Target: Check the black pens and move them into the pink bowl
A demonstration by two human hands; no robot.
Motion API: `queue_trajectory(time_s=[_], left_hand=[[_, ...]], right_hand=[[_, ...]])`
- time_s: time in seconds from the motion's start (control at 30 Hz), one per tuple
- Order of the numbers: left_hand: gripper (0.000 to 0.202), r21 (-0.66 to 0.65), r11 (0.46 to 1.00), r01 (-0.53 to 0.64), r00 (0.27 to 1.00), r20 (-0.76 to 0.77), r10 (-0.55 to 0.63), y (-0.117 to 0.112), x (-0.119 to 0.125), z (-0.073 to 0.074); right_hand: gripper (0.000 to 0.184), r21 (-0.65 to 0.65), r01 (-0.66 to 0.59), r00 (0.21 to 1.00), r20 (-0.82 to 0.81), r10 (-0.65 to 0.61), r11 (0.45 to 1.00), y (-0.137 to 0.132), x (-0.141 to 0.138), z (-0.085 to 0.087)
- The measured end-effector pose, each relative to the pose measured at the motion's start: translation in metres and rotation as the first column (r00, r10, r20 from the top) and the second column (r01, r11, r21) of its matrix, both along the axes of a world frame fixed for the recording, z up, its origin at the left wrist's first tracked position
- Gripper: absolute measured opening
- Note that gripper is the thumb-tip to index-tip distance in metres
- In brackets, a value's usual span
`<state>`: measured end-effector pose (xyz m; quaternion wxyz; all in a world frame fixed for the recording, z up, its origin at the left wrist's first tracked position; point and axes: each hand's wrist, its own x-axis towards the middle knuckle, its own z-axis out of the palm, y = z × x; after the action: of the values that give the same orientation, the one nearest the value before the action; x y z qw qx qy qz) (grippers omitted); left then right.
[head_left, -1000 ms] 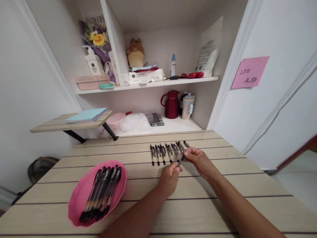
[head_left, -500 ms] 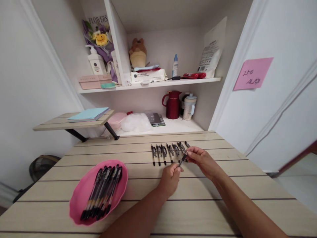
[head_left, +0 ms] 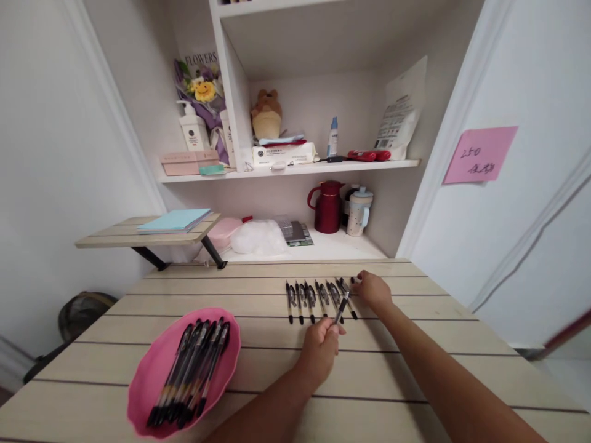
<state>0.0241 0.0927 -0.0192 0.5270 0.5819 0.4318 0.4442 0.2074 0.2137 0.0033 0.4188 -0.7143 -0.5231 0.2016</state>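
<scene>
My left hand (head_left: pixel 322 346) is closed round the lower end of a black pen (head_left: pixel 342 306), which points up and away from me over the wooden table (head_left: pixel 369 369). My right hand (head_left: pixel 375 289) reaches further back, fingers curled on something small at the right end of a row of black pens (head_left: pixel 318 296); what it holds is hidden. The row lies side by side across the table's far half. A pink bowl (head_left: pixel 152 369) at the near left holds several more black pens (head_left: pixel 194 372).
Behind the table an open white cupboard holds a red jug (head_left: pixel 327 207), a cup (head_left: pixel 359 211), a plastic bag (head_left: pixel 258 237) and shelf clutter. A small raised wooden shelf (head_left: pixel 138 232) with blue paper sits at the back left. A pink note (head_left: pixel 480 155) is stuck on the right wall.
My right hand let go of the pen's upper end and moved back to the right end of the row. My left hand keeps the pen. The view tilted up slightly.
</scene>
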Motion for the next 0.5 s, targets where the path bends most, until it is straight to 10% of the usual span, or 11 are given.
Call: queue_trajectory(time_s=[0.33,0.5], left_hand=[[0.029,0.018,1.0,0.011,1.0,-0.024,-0.01,0.0,0.001,0.0],[0.03,0.051,0.998,0.019,0.997,-0.07,-0.016,0.0,0.0,0.001]], right_hand=[[0.025,0.073,-0.152,0.934,-0.316,0.167,0.986,-0.04,0.01,0.009],[0.039,0.321,-0.232,0.669,-0.632,0.39,0.918,-0.074,-0.011,0.024]])
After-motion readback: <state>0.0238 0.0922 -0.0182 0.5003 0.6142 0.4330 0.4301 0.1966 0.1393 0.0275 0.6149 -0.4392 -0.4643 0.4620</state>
